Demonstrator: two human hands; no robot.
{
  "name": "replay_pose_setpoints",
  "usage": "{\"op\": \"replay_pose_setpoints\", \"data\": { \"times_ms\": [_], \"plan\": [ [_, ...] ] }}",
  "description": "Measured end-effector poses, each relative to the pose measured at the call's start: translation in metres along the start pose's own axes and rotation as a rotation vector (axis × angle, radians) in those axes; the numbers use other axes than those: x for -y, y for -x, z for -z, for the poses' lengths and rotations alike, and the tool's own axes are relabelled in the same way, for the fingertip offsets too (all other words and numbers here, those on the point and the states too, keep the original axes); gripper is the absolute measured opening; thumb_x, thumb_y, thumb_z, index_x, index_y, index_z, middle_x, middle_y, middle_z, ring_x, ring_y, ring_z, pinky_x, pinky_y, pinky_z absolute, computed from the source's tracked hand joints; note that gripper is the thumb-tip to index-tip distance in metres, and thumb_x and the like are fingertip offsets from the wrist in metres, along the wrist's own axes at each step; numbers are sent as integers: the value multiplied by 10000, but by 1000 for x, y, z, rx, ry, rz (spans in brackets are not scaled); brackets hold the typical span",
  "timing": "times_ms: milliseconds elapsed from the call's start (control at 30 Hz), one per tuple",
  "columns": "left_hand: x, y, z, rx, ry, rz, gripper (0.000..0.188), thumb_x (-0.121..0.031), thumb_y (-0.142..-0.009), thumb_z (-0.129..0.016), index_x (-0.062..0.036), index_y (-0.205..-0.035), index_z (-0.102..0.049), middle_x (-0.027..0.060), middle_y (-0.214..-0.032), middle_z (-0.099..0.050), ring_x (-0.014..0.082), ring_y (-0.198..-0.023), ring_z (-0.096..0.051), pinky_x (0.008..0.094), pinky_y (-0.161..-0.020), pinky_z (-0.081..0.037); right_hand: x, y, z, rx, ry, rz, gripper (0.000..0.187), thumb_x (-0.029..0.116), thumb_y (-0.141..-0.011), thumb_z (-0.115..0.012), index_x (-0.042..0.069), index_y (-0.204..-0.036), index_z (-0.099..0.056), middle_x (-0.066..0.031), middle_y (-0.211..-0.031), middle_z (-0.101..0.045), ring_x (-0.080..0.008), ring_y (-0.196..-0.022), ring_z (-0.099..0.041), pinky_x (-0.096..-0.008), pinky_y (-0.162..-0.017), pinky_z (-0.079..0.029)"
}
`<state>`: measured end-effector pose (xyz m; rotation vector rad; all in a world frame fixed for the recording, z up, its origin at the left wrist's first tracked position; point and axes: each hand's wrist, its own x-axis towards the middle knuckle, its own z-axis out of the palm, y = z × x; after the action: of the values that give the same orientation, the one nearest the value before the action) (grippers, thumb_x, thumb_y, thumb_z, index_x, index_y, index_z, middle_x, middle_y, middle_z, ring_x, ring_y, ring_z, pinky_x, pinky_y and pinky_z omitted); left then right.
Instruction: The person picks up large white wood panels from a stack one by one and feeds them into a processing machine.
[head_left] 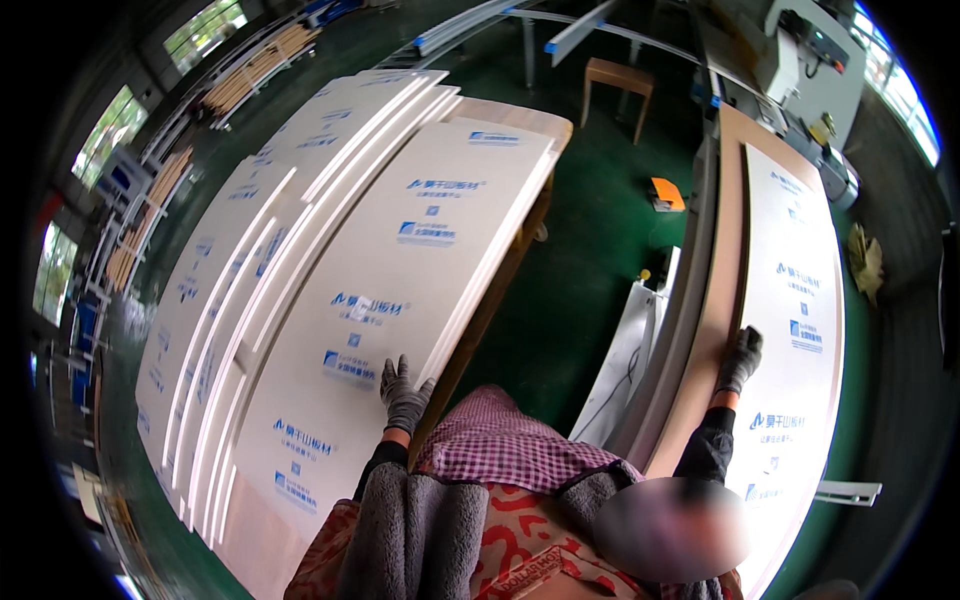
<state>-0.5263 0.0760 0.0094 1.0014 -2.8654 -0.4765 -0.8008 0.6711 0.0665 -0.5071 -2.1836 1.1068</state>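
Left grip (404, 398), a hand in a gray glove, lies loose with its fingers spread on the near right side of a big white board (455, 250) with blue print on it. Right grip (741, 362), in a gray glove too, touches the left edge of another long white board (805, 375), but it is hard to tell if its fingers are closed on that edge. The first board is on top of a pile, and some brown wood (520, 112) pokes out at the pile's far end. More white boards (215, 260) lie in uneven layers just to the left. The other board is on a brown desk (712, 330), over on the person's right. Between the two sides is a green floor (590, 160). A brown stool (618, 73) stands on it farther off, and a small orange thing (666, 194) is nearer. The person wears a pink checked cloth (520, 430) and dark sleeves (708, 445). A big pale machine (845, 65) stands past the desk's far end.
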Motion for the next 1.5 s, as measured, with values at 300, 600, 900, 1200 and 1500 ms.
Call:
{"op": "replay_pose_setpoints", "data": {
  "times_ms": [300,600,900,1200,1500],
  "plan": [
    [-111,-162,-56,14,-7,-259,856,-435,-702,-718,-106,-1396,-340,239,-1438,-284,410,-1314,-290,481,-1082,-248,46,-17,-20,30,300,-190,206,180,-856,-588,73,-1027,-632,-86,-914,-675,-212,-832,-633,-324,-789,-485],
    [-317,-327,-101,13,373,-515,782,-342,-749,-716,-49,-1379,-356,240,-1365,-405,372,-1277,-380,423,-1076,-304,-12,-106,-39,-262,285,-302,162,123,-855,-565,45,-979,-633,-86,-920,-674,-221,-858,-625,-323,-818,-469],
    [-478,-401,-140,653,1120,-394,652,-128,-841,-668,-47,-1389,-323,250,-1339,-433,307,-1226,-468,380,-1006,-398,27,-164,-80,-183,853,-490,245,199,-876,-494,50,-1042,-595,-168,-1049,-626,-336,-935,-604,-397,-828,-465],
    [-575,-437,-172,968,1187,-259,601,-199,-883,-632,-24,-1377,-338,157,-1162,-577,200,-1053,-568,339,-920,-458,-2,-284,-119,-185,847,-417,218,236,-860,-513,75,-988,-585,-179,-973,-621,-384,-867,-608,-446,-763,-477],
    [-753,-474,-134,1120,1212,-140,623,-267,-872,-639,-59,-1380,-344,141,-1169,-559,270,-1026,-586,403,-899,-476,-29,-410,-153,-203,696,-418,181,255,-849,-559,130,-971,-606,-138,-876,-654,-330,-809,-632,-415,-729,-482]
  ]
}}
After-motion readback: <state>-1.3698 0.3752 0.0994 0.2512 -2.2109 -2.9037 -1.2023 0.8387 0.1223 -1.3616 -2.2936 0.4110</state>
